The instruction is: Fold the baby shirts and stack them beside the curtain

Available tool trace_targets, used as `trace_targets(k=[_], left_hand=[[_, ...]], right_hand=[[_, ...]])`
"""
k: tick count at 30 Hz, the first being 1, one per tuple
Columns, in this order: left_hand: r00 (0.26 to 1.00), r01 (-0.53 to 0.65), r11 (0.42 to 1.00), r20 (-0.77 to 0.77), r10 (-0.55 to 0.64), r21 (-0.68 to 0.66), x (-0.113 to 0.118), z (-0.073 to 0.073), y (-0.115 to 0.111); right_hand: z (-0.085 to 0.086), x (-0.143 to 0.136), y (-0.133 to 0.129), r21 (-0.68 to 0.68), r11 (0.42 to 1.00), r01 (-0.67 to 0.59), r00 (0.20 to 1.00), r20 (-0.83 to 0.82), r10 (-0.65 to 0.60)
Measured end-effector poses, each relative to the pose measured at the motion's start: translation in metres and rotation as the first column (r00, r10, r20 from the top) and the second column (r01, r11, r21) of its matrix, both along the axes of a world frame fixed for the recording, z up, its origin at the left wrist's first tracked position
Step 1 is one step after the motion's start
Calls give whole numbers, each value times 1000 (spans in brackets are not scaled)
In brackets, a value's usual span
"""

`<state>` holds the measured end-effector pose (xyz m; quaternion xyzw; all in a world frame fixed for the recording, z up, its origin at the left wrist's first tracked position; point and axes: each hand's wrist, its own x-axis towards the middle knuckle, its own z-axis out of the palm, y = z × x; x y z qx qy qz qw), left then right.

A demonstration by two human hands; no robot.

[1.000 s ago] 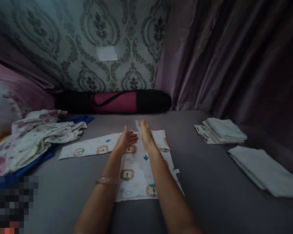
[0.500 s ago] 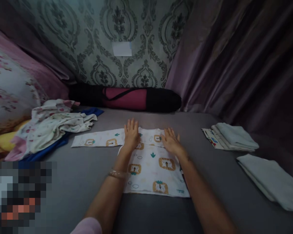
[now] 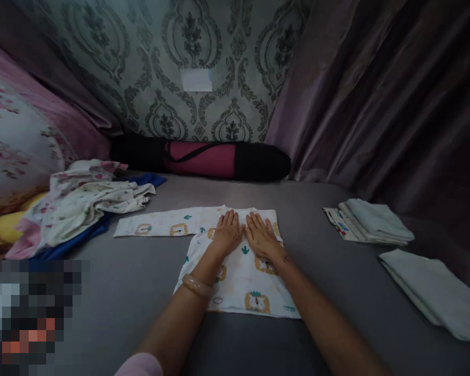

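A white child's shirt (image 3: 235,282) printed with lion faces and green leaves lies flat on the grey sheet. One sleeve (image 3: 160,223) stretches out to the left; on the right the other sleeve lies folded over the body. My left hand (image 3: 227,232), below a bangle on the wrist, rests palm down on the shirt's upper part. Close beside it, my right hand (image 3: 260,235) lies flat on the cloth, fingers pointing away. Neither hand holds anything.
Crumpled clothes (image 3: 97,196) are heaped at the left by a floral pillow (image 3: 15,136). Behind lies a pink and black rolled bag (image 3: 203,158). At the right are a folded stack (image 3: 376,222) and a folded pale cloth (image 3: 434,292) on the grey sheet (image 3: 121,297).
Both hands have moved inward over the shirt's upper part and now lie nearly together. More of the shirt's left side and right shoulder edge shows.
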<state>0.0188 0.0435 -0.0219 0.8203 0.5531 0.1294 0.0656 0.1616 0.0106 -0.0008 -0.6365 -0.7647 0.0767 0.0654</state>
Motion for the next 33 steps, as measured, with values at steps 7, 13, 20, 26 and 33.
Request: trace_targets(k=[7, 13, 20, 26, 33], left_hand=[[984, -173, 982, -51, 170, -76, -2, 3, 1], [965, -261, 962, -52, 258, -77, -8, 0, 5], [965, -262, 964, -39, 261, -46, -8, 0, 2], [992, -105, 982, -89, 91, -160, -34, 7, 8], [989, -35, 998, 140, 41, -47, -109, 32, 4]], right_hand=[[-7, 13, 4, -8, 980, 199, 979, 36, -199], [-11, 25, 6, 5, 957, 290, 957, 29, -290], [-13, 25, 5, 8, 922, 387, 922, 13, -387], [-15, 27, 9, 10, 923, 385, 919, 83, -385], [-26, 32, 17, 22, 926, 377, 922, 89, -377]])
